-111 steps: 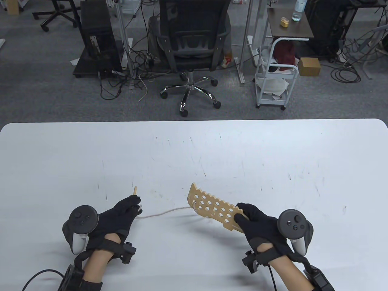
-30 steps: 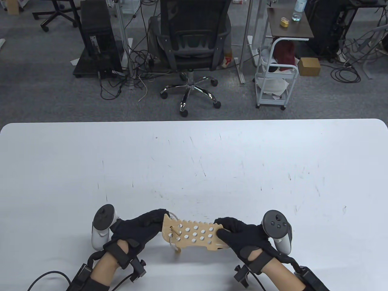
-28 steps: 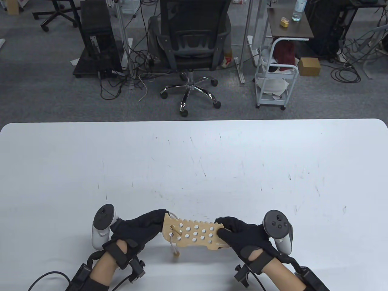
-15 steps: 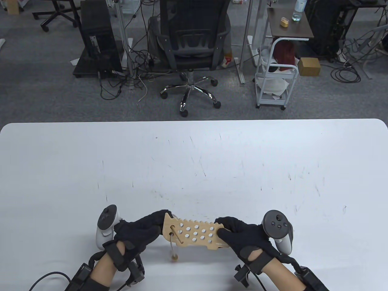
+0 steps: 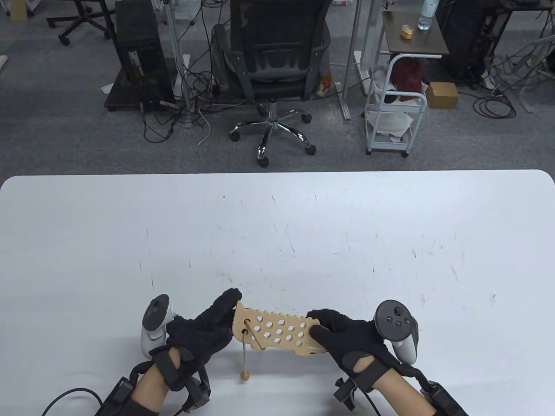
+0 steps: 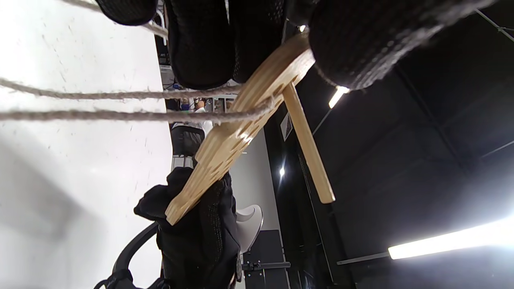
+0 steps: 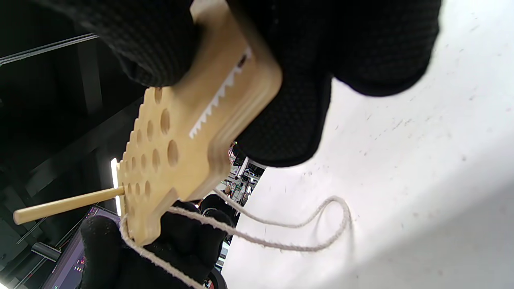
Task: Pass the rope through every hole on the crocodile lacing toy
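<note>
Above the white table (image 5: 277, 225), near its front edge, the crocodile lacing toy (image 5: 277, 333) is held off the surface; the right hand (image 5: 347, 336) grips its snout end, the left hand (image 5: 204, 329) pinches its tail end; the rope (image 7: 281, 237) loops beneath, its wooden needle (image 6: 307, 140) poking through a hole

gloved fingers (image 6: 200, 44) gripped the wooden crocodile board (image 6: 237, 128) at its top end; a wooden needle (image 6: 308, 144) poked through a hole, two rope strands (image 6: 100, 105) stretched over the white desk (image 6: 72, 168).

White scuffed table (image 5: 277, 225), a loop of rope (image 7: 321, 228) on it.
</note>
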Action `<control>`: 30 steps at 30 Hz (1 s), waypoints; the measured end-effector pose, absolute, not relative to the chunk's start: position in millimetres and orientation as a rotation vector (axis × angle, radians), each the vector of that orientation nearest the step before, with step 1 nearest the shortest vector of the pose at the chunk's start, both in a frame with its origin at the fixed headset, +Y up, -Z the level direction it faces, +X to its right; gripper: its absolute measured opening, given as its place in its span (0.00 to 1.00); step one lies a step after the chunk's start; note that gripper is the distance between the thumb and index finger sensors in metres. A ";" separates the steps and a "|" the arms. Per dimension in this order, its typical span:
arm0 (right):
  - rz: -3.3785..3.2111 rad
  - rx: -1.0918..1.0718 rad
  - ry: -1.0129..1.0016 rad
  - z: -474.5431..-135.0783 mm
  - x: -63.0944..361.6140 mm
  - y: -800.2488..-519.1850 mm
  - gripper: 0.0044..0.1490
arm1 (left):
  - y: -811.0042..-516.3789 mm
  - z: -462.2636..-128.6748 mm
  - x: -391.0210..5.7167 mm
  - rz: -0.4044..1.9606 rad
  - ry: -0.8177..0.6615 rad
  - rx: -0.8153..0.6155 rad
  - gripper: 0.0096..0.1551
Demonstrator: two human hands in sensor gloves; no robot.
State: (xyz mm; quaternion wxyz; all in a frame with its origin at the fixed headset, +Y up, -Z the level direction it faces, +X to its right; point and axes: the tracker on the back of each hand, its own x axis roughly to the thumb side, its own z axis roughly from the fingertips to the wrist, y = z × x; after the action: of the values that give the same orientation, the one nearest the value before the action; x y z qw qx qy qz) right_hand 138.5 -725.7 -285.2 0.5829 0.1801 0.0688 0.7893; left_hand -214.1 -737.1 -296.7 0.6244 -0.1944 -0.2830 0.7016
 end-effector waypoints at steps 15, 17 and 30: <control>1.873 0.498 0.047 -283.8 139.1 -721.2 0.28 | -729.7 -294.4 -216.9 1.533 -0.643 -0.345 0.45; 1.888 0.497 0.032 -283.3 139.4 -720.8 0.27 | -730.6 -294.9 -217.9 1.518 -0.634 -0.332 0.45; 1.881 0.489 0.006 -282.9 141.7 -720.2 0.27 | -732.4 -296.2 -221.5 1.485 -0.561 -0.317 0.44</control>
State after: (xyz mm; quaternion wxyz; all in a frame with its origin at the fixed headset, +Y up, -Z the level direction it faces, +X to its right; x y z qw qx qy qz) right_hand 141.7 -720.2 -282.9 0.5640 0.2078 0.0024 0.7992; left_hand -221.5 -732.4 -296.2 0.6900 -0.1417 -0.2507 0.6641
